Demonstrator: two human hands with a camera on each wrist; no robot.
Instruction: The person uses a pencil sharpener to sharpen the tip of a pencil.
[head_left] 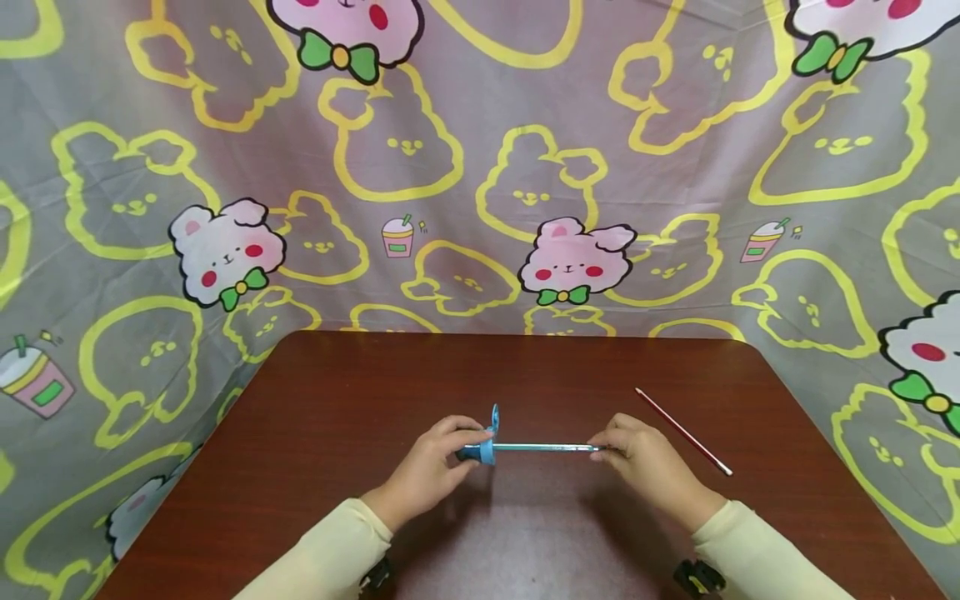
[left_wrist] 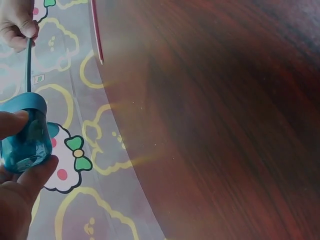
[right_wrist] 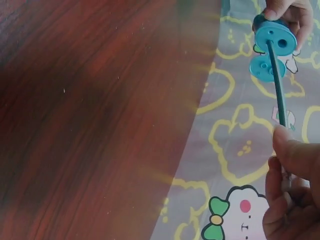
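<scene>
My left hand grips a blue pencil sharpener with a see-through body, holding it on its side above the table. Its round lid is flipped up, and two round openings show in its end face. A teal pencil runs level from that face, its end at one opening; how deep it reaches is hidden. My right hand pinches the pencil near its other end between thumb and fingers. To the right of that hand, a red pencil lies slantwise on the table.
The dark brown wooden table has rounded far corners. A grey cloth with yellow outlines and cartoon animal heads hangs behind it and along both sides. Dark straps sit near both wrists.
</scene>
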